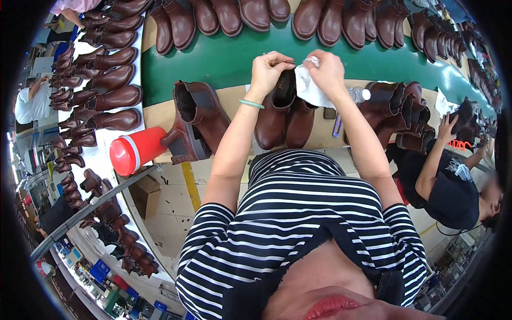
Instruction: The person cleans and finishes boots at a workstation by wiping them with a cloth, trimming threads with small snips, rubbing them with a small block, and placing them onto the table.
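Note:
A pair of brown ankle boots stands in front of me, toes toward me: a left boot (271,127) and a right boot (300,128). My left hand (269,72), with a green bangle at its wrist, pinches at the far upper edge of the left boot's opening; the exact spot under the fingertips is hidden. A crumpled white cloth (309,89) hangs from the closed fingers of my right hand (326,72), over the back of the right boot, partly covering it. Both hands are close together, nearly touching.
More brown boots (200,114) lie at the left, beside a red container (130,152). A clear bottle (358,95) and a purple clip-like tool (337,125) lie at the right, near clustered boots (400,109). Rows of boots line the green surface (213,69). A co-worker (453,176) handles a boot.

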The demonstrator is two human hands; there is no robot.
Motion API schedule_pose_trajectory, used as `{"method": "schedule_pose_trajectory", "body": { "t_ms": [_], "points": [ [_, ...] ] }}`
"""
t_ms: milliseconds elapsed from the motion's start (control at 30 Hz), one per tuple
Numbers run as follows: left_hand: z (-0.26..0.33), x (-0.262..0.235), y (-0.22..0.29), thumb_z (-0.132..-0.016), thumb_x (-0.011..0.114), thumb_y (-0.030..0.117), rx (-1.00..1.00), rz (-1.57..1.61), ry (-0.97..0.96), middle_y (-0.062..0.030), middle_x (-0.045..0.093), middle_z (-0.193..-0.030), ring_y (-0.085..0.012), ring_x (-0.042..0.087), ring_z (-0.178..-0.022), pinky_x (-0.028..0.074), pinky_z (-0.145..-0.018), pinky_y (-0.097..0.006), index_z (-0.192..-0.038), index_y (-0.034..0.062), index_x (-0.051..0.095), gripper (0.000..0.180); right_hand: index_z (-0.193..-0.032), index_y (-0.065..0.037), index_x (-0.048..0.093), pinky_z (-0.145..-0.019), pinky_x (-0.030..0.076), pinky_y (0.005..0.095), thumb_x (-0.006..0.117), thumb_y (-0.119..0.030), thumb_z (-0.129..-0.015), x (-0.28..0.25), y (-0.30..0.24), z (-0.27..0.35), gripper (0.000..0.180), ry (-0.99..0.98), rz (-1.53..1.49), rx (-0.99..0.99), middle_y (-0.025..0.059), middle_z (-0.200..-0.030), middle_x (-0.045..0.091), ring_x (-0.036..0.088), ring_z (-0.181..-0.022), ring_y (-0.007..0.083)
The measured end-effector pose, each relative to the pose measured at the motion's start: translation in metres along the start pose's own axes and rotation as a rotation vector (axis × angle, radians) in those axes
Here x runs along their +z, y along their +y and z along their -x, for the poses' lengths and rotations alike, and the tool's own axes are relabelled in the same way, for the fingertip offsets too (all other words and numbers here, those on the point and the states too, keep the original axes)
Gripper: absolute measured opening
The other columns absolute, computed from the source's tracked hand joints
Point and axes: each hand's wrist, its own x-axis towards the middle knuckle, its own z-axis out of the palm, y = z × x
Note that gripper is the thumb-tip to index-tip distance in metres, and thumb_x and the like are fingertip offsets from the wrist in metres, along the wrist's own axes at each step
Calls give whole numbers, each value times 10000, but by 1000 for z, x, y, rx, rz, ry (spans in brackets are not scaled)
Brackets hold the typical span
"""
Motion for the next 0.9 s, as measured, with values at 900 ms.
{"method": "schedule_pose_trajectory", "body": {
  "t_ms": [900],
  "points": [
    [79,-25,55,-871,660,81,-133,-344,252,-90,682,-870,-137,639,-796,514,-760,-252,-939,-36,671,135,-891,-13,655,-710,515,364,538,-40,-778,23,155,165,165,-201,-351,269,138,-837,669,661,-785,253]
  ]
}}
